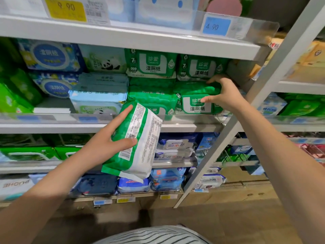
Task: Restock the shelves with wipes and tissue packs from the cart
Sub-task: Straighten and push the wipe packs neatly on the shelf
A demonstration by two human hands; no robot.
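L hand: left hand (112, 143) spread wide but clamped on the held pack (139, 138). Thumb lies across the white printed back, fingers run up the green side.
R hand: right hand (224, 95), up & ahead of the L, grips the shelf pack (195, 103) by its right end. Thumb is on the front label, fingers hooked over the top.
Held pack, where: below & left of the R hand, tilted, top end just in front of the shelf (175, 128) edge. Not on it yet.
Shelf pack, where: under the R hand, on the green stack, w/ more green packs (151, 64) above & to its left.
Handling (my guess): soft pouch of wet wipes, so prob. some weight for its size. Squashy, sags at the ends, film looks slick. Not fragile.
Where to grab: across the middle, thumb on one face & fingers on the other, as the L hand has it. The crimped end seam looks too floppy to lift by.
Materials: glossy plastic film w/ a quilted-look green print. White back panel has small text & barcodes. Front labels are rounded, flap-shaped.
Shelf build: white metal board w/ a clear plastic guard strip (202, 118) along the front, betw. the two hands.
Neighbours: panda packs (98, 103) left of the R hand & above the L. Grey upright post (260, 95) just right of the R hand.
Step, as I read it: R hand squaring or shifting the stack to make room for the L hand's pack.
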